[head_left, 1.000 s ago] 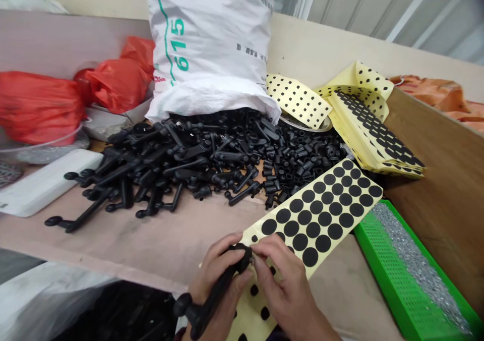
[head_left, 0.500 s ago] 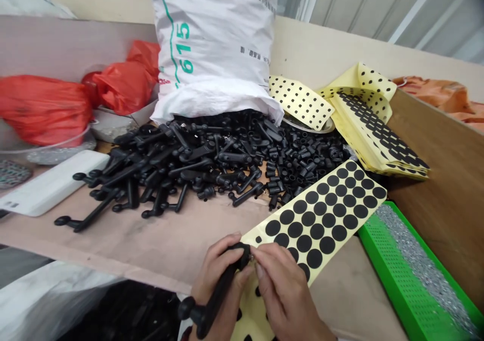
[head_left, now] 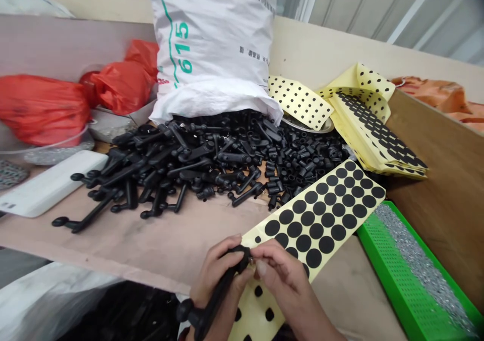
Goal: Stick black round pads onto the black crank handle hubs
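Workshop, with heaped black crank-like parts (head_left: 181, 164)

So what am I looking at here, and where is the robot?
There is no robot: these are a person's bare hands, and every picture comes from one camera worn on the head, looking forward and down. The left hand holds a black handle. The right hand has its fingertips at the handle's upper end, by a tiny shiny bit too small to make out.

On the covered table lie a pile of similar black handles, a yellow sheet of black dots and a green tray of small shiny pieces. A white sack stands behind the pile.
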{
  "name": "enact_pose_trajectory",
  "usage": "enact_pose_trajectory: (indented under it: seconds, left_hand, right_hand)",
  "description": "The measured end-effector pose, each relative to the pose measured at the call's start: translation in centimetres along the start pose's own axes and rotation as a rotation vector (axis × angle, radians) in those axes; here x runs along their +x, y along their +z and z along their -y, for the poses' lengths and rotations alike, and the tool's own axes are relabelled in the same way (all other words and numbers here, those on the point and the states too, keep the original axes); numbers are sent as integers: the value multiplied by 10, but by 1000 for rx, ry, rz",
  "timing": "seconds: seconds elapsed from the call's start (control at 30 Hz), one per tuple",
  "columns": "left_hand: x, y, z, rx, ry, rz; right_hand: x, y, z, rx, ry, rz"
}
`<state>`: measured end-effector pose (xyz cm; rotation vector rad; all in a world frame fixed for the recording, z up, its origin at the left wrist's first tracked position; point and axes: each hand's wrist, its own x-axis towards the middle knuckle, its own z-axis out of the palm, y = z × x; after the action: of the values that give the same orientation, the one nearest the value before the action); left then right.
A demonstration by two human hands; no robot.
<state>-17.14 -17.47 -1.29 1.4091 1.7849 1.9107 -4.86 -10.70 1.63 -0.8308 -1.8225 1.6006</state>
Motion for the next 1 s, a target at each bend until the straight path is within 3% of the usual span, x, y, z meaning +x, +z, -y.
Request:
enact_pose_trajectory:
  seconds: [0.2,0.47,0.63,0.8,1.0]
  left_hand:
    - [2,0,-11,-93,-93,24]
    - [0,0,-6,-172,-111,44]
    - [-1,-2,-8,-98,-98,97]
    - [-2,-3,6,-84,61,192]
    - [-3,-6,11,-159,-52,335]
  right_hand:
    - [0,1,-1,17,1,2]
    - [4,-11,9,-258,-212,-74]
    - [9,-15,13,-322,-117,76]
    - [13,-23,16,-388,-45,180]
    - [18,-24,11,-88,128,223]
